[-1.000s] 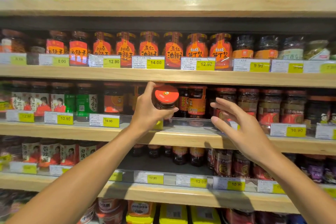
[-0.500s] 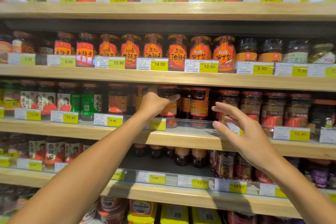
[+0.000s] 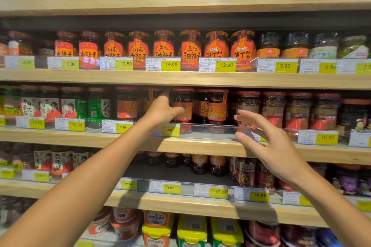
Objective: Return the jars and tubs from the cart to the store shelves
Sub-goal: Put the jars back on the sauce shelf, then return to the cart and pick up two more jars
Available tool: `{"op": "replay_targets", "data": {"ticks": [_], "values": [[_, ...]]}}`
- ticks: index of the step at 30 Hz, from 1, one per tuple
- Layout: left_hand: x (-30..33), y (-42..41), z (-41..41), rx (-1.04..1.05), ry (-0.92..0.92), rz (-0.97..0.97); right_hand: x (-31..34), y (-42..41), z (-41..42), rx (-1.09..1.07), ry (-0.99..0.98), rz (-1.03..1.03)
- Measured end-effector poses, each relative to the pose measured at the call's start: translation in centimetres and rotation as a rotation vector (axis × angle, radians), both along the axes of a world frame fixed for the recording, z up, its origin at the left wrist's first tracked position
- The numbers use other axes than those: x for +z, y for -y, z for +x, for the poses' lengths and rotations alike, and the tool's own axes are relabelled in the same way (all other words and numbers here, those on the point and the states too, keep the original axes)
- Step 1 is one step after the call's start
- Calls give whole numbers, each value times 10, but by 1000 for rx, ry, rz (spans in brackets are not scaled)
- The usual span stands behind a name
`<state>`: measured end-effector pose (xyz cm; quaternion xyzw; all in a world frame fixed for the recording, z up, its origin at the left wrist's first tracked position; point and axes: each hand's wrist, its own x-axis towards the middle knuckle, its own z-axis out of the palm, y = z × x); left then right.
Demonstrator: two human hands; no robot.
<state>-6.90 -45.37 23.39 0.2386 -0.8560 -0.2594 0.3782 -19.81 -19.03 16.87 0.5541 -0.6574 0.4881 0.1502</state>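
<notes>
Arms: two bare arms reach up and forward from the bottom of the view toward the shelves.
Right hand: the right hand [image 3: 275, 146] is in the air in front of the third shelf [image 3: 200, 146]. Its fingers are spread and loose. It holds nothing and touches nothing.
Left hand: the left hand [image 3: 161, 111] is farther in, over the edge of the same shelf. Its thumb lies on the front of the jar [image 3: 182, 106]. Its other fingers go behind or beside the jar, so I cannot tell if they grip it or only touch it.
Jar: the jar is dark with an orange label and a red lid. It stands upright on the third shelf, just left of two more jars with orange labels.
Price tag: a yellow tag [image 3: 170, 130] that says 11.90 sits on the clear rail right under the left hand.
Far shelves: rows of orange-labelled jars [image 3: 190, 50] stand on the shelf above, with yellow price tags in front. More jars fill the top shelf.
Low shelves: below are dark jars, and at the bottom tubs with yellow lids [image 3: 191, 226].
</notes>
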Motion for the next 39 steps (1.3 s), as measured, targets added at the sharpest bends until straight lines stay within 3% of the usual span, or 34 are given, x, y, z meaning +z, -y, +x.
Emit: {"op": "replay_targets", "data": {"ticks": [3,6,11,17,20,29,39], "values": [[-8,-5,11,41,71,-84,-1,-3,-4,-2,-5,14],[-21,-12,31,26,20,-175,-3,-5,-9,-4,-8,26],[-52,-19,77,-76,-104,-321,-12,-5,-4,10,27,50],[-78,-28,116,-236,-73,-548,-31,-19,29,-91,6,151],[-92,-30,122,-347,-31,-570,-42,-33,52,-189,-31,198],[-142,-77,97,-635,90,-651,-79,-112,123,-510,-26,484],[-181,-198,42,-897,201,-782,-111,-239,155,-793,-1,656]]}}
